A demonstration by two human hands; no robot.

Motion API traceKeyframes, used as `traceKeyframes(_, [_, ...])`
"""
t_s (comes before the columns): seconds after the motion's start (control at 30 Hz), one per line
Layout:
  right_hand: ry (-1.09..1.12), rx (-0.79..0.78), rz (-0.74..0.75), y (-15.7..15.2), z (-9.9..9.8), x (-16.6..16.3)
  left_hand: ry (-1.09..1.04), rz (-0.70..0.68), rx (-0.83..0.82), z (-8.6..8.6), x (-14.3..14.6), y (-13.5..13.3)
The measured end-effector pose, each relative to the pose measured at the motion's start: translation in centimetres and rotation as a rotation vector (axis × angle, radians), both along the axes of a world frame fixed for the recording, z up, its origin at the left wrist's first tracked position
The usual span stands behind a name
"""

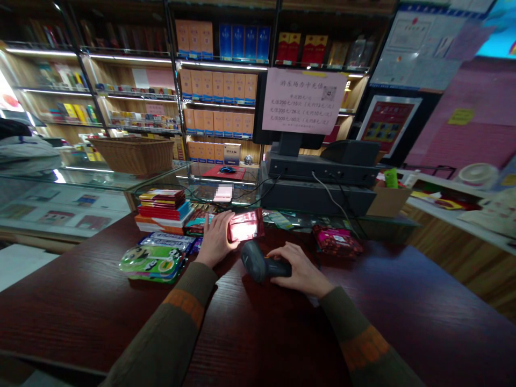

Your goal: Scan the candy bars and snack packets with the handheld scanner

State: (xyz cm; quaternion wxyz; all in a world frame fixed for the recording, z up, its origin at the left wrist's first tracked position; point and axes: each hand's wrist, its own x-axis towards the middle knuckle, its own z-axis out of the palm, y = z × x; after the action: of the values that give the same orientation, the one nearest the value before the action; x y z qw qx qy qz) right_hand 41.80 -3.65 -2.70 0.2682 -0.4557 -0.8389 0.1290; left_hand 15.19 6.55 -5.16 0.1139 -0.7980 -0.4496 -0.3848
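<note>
My left hand (216, 239) grips a red snack packet (245, 226) by its left side, with a bright patch of light on its face. A dark grey barcode scanner (258, 262) is in my right hand (300, 267), its head tilted toward the packet and a short distance from it. Left of my left hand lie blister-packed items (153, 260) with green panda cards, and behind them a stack of small boxes (165, 209). Another dark red packet (337, 240) rests on the table beyond my right hand.
A dark wooden table (242, 338) spans the front. Behind it stands a cash register (318, 183) with a paper sign (304, 101) on its screen and cables hanging down. A wicker basket (135, 156) sits on the glass counter, a cardboard box (389, 199) at right.
</note>
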Motion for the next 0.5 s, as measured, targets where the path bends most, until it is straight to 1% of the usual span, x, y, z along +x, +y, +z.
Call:
traceKeyframes(0.13, [-0.009, 0.0, -0.002, 0.0, 0.0, -0.1, 0.019, 0.0, -0.012, 0.1, -0.2, 0.0])
traceKeyframes(0.23, [-0.019, -0.014, -0.01, 0.1, -0.4, 0.0, 0.021, 0.001, -0.009, 0.1, -0.2, 0.0])
traceKeyframes(0.5, [-0.043, -0.093, 0.017, 0.5, -1.3, 0.3, -0.023, 0.012, -0.014, 0.2, -0.2, -0.2])
